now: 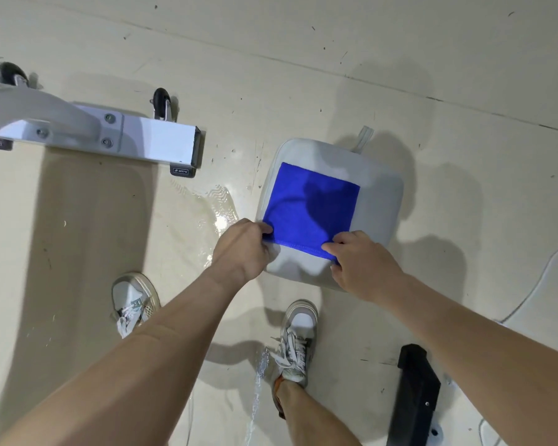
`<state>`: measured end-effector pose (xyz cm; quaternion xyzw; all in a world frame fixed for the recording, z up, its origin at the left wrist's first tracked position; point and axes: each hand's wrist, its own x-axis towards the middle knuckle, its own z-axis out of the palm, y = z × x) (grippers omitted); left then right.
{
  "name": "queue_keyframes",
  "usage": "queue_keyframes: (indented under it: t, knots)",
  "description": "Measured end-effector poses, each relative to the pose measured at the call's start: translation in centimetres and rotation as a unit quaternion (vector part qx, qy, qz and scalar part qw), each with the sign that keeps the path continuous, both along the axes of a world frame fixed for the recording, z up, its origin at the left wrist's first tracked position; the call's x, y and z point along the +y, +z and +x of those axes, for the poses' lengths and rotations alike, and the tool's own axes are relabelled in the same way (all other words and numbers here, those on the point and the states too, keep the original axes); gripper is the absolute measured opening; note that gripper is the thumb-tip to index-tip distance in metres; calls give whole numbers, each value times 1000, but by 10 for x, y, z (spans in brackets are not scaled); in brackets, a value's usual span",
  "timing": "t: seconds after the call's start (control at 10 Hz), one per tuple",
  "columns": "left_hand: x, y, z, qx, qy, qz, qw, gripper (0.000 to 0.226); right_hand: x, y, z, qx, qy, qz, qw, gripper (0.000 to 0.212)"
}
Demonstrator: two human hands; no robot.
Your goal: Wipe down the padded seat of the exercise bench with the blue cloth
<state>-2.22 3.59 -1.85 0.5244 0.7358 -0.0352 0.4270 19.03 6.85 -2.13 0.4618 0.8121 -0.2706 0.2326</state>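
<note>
- A cream floor [303,75], glossy, is marked with dark scuffs and thin seam lines.
- A wet patch [221,207] shines near the middle.
- A white metal frame [126,136], bolted, stands at left on black caster wheels [160,99].
- A black block [416,391] lies lower right.
- A thin pale cable [535,284] curves along the right edge.
- Soft shadows fall across the floor.

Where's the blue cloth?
Head view, right of centre: the blue cloth lies flat on the padded seat, near corners pinched by the left hand and right hand.
</note>
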Motion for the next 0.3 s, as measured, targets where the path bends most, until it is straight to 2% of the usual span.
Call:
queue_keyframes:
  t: [0.1,0.2,0.3]
  knots:
    - [-4,15,-4,-39,141,1,989,36,4,14,-5,6,-59,-32,998,37]
    - [-10,59,-18,-84,308,79,944,33,16,53,-11,117,-208,-35,971,31]
    - [-22,123,-39,-175,414,213,868,33,26,112,-7,244,-326,5,913,22]
